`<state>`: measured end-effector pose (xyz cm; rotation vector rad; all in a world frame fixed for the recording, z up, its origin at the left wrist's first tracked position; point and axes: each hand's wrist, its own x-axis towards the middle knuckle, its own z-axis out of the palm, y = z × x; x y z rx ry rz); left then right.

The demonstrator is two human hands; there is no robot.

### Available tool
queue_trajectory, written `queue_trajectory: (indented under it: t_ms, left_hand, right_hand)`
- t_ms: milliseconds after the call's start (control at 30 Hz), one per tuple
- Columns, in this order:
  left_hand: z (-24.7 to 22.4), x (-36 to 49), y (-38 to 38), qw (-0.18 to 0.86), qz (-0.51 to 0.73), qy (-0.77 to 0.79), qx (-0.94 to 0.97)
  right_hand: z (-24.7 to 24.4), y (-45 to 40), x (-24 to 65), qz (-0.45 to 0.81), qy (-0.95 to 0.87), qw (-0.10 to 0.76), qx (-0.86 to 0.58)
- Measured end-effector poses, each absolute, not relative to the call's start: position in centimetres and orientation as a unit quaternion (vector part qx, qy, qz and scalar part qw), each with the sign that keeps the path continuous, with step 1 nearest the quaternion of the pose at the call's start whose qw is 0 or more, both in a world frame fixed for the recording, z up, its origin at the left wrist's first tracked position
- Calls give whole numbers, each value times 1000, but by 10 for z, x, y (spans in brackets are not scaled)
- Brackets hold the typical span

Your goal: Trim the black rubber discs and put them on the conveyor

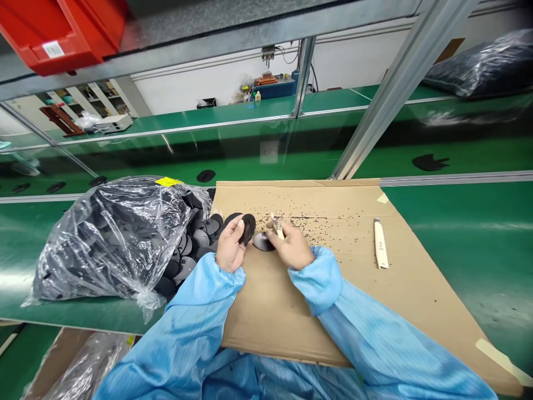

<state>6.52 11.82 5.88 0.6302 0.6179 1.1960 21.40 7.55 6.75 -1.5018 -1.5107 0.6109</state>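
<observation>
Above the left part of a cardboard sheet [287,311], my left hand [231,244] is closed on black discs [249,228], held by their edges. My right hand [293,244] grips a small cream-handled tool [277,226], its tip pointing up and away. Between the hands, close to the right fingers, is another dark, shiny disc [263,241]; whether the right hand also holds it cannot be told. Many tiny black bits [312,223] are scattered over the cardboard past my hands. A pile of black discs [185,266] lies beside my left hand.
A clear plastic bag of black discs [108,239] stands at the left. A cream-handled knife-like tool [380,244] rests on the cardboard at the right. Metal posts [400,83] rise behind the green table [495,239]. A red bin [62,33] sits at the upper left.
</observation>
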Motion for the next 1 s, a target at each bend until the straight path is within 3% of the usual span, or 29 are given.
queue_trajectory:
  t_ms: [67,167,333,467,567,700,900,1000]
  left_hand:
    - [58,67,117,722,559,268,307]
    - [57,67,117,709,571,252,327]
    - [59,64,119,657,633,259,318]
    - [60,62,120,627,661,266,315]
    - [60,62,120,643,650,269,304]
    - [57,63,121,678,619,282,278]
    - [57,64,119,694,580,308,295]
    - [59,66,113,704,550,296,340]
  right_hand:
    - [66,81,220,297,-543,522,-587]
    - [66,84,228,279,-534,536,-591]
    - [67,82,235,95,-683,359,-628]
    - [64,81,228,69,-756,217,-614]
    - [65,81,223,62,-753,187,-628]
    - [67,82,229,123,-721,260,-630]
    - [67,86,232,275,-527,572,-566]
    - [69,84,222,360,-436,653,-504]
